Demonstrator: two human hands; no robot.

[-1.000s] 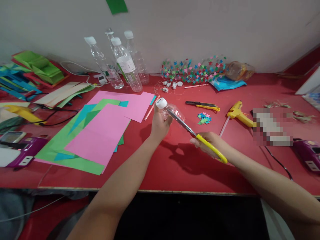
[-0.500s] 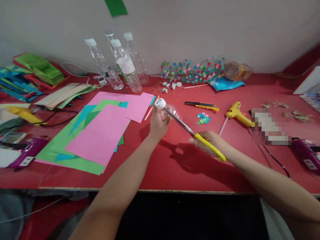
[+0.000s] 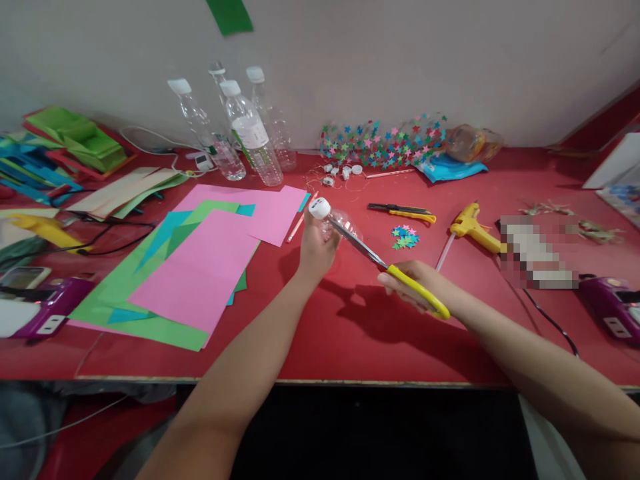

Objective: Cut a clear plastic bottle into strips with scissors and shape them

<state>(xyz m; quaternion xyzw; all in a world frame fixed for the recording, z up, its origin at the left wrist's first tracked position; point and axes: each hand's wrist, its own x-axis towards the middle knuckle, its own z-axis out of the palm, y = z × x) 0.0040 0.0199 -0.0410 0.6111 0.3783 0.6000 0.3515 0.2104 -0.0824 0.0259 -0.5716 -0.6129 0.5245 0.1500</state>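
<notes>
My left hand is closed around the neck end of a clear plastic bottle piece with a white cap. In my right hand is a pair of scissors with yellow handles. Their metal blades point up and left and reach to the bottle just beside the cap. Whether the blades cut into the plastic or only touch it, I cannot tell. A small pile of star cut-outs lies on the red table behind the scissors.
Pink and green paper sheets lie at left, with clear bottles standing behind. A utility knife, a yellow glue gun and a purple power strip are at right. A star-covered bottle rests along the wall.
The whole view has shifted very slightly. Both hands, the bottle piece and the scissors stay in almost the same position.
</notes>
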